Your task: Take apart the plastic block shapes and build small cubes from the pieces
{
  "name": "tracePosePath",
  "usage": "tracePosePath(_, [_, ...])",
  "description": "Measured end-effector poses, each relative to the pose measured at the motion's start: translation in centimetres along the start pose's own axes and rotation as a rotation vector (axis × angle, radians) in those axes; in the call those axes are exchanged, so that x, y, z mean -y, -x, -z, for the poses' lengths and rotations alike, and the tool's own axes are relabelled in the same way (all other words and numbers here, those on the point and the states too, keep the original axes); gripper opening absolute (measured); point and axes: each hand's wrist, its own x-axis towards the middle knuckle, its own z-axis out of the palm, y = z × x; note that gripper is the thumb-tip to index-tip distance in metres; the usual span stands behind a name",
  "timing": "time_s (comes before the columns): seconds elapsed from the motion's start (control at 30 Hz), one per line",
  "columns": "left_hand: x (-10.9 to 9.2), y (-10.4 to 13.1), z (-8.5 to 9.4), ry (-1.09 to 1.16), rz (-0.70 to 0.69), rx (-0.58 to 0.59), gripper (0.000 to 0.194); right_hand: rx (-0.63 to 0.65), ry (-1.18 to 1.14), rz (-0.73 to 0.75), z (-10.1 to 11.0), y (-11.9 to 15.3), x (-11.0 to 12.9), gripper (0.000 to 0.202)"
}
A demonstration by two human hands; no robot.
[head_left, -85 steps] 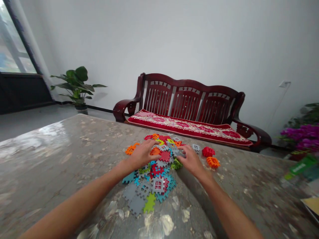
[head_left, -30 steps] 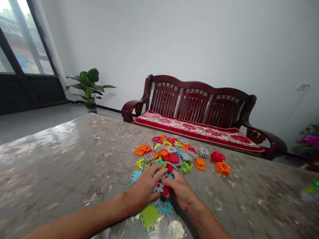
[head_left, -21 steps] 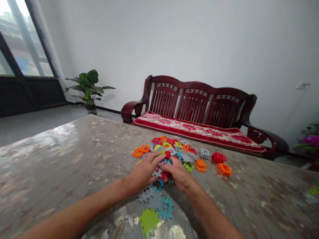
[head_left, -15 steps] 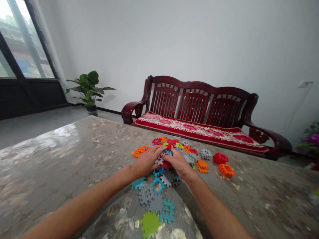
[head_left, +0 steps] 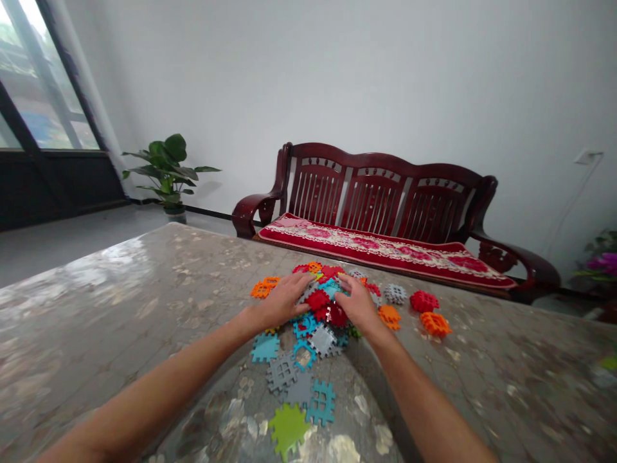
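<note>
This was a living room in a home. A dark red wooden bench (head_left: pixel 385 199) with a slatted back stood against a plain white wall (head_left: pixel 337 77), and a red flowered cushion (head_left: pixel 385 247) lay along its seat. A potted plant (head_left: pixel 166 170) with broad green leaves sat on the floor beside a large window (head_left: pixel 33 103). Purple flowers (head_left: pixel 602 263) showed at the right edge. In front stood a glossy stone-patterned table (head_left: pixel 120 296) strewn with bright plastic toy tiles (head_left: pixel 308 360).
</note>
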Motion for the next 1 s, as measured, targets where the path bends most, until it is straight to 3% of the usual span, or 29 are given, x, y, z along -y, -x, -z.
tracePosePath(0.13, [-0.8,2.5,0.0,0.009,-0.010,0.013,0.064,-0.129,0.129,0.113,1.1,2.0,0.3,0.038])
tracePosePath(0.2, [-1.3,4.2,0.1,0.036,-0.027,0.048,0.059,-0.120,0.150,0.134,1.5,3.6,0.7,0.035])
tracePosePath(0.27, [-1.8,6.1,0.3,0.067,-0.043,0.121,0.059,-0.013,0.153,0.101,1.7,5.5,1.0,0.031])
tracePosePath(0.37, [-2.9,8.6,0.4,0.087,-0.052,0.279,0.076,0.240,0.191,0.008,1.7,8.8,1.3,0.028])
tracePosePath(0.47, [-4.0,10.3,0.3,0.044,-0.019,0.397,0.100,0.452,0.324,-0.016,1.3,11.7,1.6,0.052])
tracePosePath(0.53, [-4.6,10.8,-0.2,-0.012,0.034,0.433,0.111,0.524,0.438,0.018,1.0,13.0,1.9,0.071])
tracePosePath(0.6, [-4.8,11.0,-0.8,-0.066,0.085,0.433,0.111,0.550,0.530,0.055,0.7,13.8,2.1,0.077])
tracePosePath(0.77, [-4.6,10.5,-2.0,-0.120,0.106,0.376,0.093,0.539,0.587,0.061,-0.1,13.7,1.9,0.052])
tracePosePath(1.0, [-4.9,10.1,-1.8,0.008,0.082,0.347,0.069,0.460,0.556,0.020,-0.4,13.3,1.7,0.047])
